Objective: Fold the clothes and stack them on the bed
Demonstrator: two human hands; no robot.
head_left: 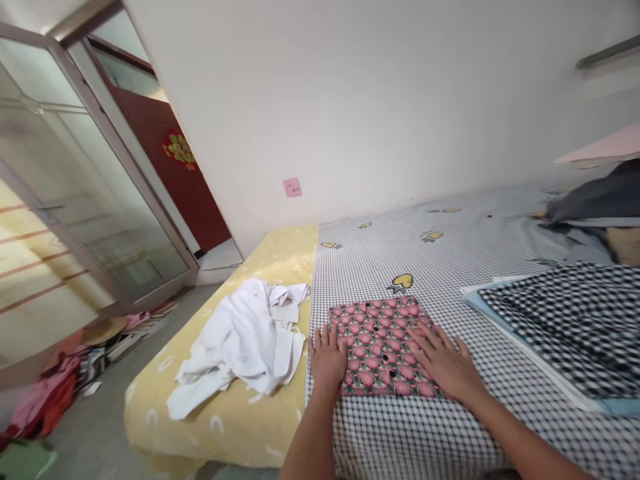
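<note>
A pink floral shirt (367, 347) with dark buttons down its front lies folded into a flat rectangle on the checked bedsheet (420, 433). My left hand (329, 358) rests flat at its left edge, fingers stretched out, partly on the cloth and partly on the sheet. Across the right side of the shirt lies my right hand (445, 360), its fingers spread and pointing up and left. Neither hand grips anything.
Left of the shirt, a crumpled white garment (245, 333) lies on the yellow bedspread (150, 400). Flat folded black-and-white checked cloth (565, 313) is at right, with a dark heap of clothes (600, 193) behind. Shoes and pink clothes (67, 387) are on the floor.
</note>
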